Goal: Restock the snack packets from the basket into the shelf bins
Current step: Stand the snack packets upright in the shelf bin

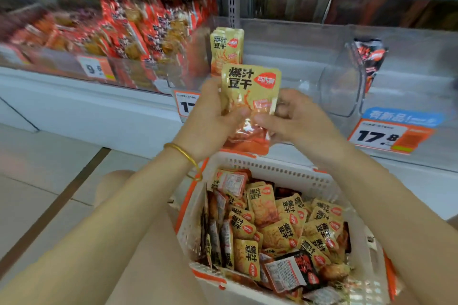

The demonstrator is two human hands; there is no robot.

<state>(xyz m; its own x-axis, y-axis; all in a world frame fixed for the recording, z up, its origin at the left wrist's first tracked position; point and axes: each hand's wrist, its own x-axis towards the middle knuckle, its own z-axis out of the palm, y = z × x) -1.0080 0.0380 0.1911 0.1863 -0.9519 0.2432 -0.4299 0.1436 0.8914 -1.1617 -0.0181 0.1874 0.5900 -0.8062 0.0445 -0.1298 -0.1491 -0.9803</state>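
**Two hands on a yellow packet, clear bin just behind**

At centre frame the left hand (pixel 210 116) grips the yellow dried-tofu packet (pixel 250 89) by its lower edge, thumb across the front. The right hand (pixel 297 119) pinches the same edge from the other side. A second yellow packet (pixel 226 49) stands just behind and above it; whether the left hand holds it too or it already stands in the bin, I cannot tell.

A good move would be to keep the packet upright, label forward, and lift it over the front wall of the clear bin (pixel 285 44).

The basket (pixel 272 171), lower right, is full of packets. The red packets (pixel 138 30) at upper left crowd the neighbouring bin, and a dark packet (pixel 369 57) sits in the bin at right. A price tag (pixel 389 136) hangs below.
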